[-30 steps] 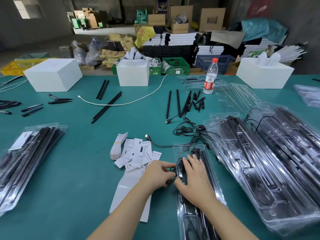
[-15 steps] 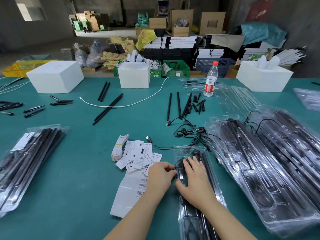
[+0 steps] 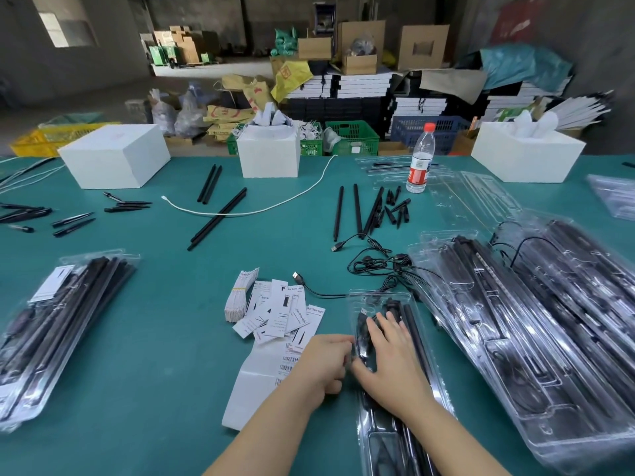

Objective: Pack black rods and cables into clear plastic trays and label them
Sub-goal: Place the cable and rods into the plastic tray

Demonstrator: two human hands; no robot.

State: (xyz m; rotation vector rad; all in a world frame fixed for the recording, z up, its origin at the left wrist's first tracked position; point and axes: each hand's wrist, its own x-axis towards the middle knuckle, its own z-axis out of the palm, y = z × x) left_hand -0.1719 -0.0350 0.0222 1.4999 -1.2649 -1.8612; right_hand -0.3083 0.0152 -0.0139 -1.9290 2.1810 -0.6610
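A clear plastic tray (image 3: 381, 304) lies on the green table (image 3: 165, 338), near the person and a bit to the right. Black rods (image 3: 414, 334) lie inside it along its right side. A black cable (image 3: 362, 333) is bunched up in the left part of the tray.

The right hand (image 3: 388, 355) lies flat on top of the tray. Its fingers are straight and spread out, and they press down on the cable and the rods. The left hand (image 3: 323, 364) is at the left edge of the tray, touching it. Its fingers are curled in and the tips are by the cable, but I cannot tell if they pinch it.

Just left of the hands is a pile of white labels (image 3: 278, 312). A long white sheet of stickers (image 3: 261, 379) lies under the left wrist.

On the right is a big heap of filled trays (image 3: 536, 321). On the left is another pile of packed trays (image 3: 58, 321). More black cables (image 3: 378, 266) lie loose on the table just past the tray. Farther away are loose black rods (image 3: 357, 211) and a water bottle (image 3: 421, 159). Three white boxes (image 3: 113, 156) stand at the far edge of the table.
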